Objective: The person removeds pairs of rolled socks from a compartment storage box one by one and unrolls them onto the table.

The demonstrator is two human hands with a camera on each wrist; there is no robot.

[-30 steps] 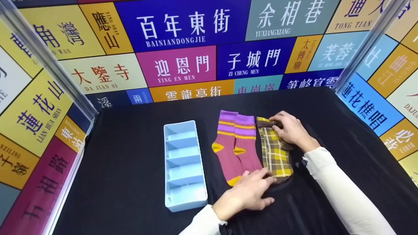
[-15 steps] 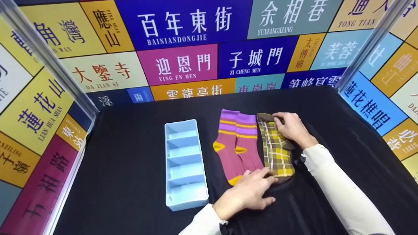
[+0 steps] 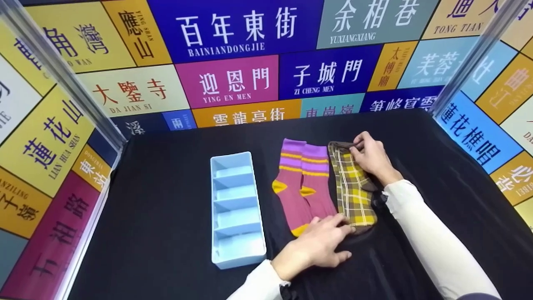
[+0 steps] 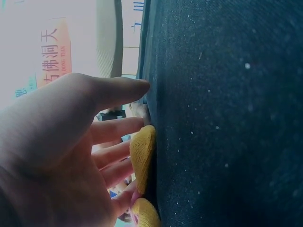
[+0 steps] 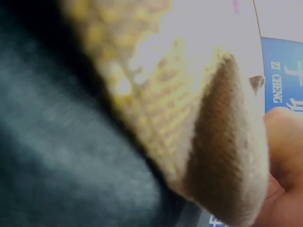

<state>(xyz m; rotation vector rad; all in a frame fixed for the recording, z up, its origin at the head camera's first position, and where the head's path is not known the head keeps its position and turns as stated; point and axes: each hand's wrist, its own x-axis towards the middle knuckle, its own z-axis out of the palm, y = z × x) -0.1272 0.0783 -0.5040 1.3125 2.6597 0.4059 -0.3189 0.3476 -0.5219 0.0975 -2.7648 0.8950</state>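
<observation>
Brown-and-yellow plaid socks lie on the black cloth, and my right hand pinches their brown cuff at the far end. My left hand rests with relaxed fingers over the near ends of the plaid socks and the pink striped socks. Those pink socks lie side by side, with purple cuffs and yellow heels. In the left wrist view, yellow toes lie beside the fingers. The right wrist view shows a brown heel close up, with part of my right hand behind it.
Left of the pink socks stands a light blue box with several compartments in a row. Black cloth covers the table. Colourful panels with lettering and clear corner posts enclose the back and sides.
My right hand has moved slightly away from me along the plaid socks, now pinching the cuff's far edge, and the top lies flatter and straighter. My left hand has stayed put.
</observation>
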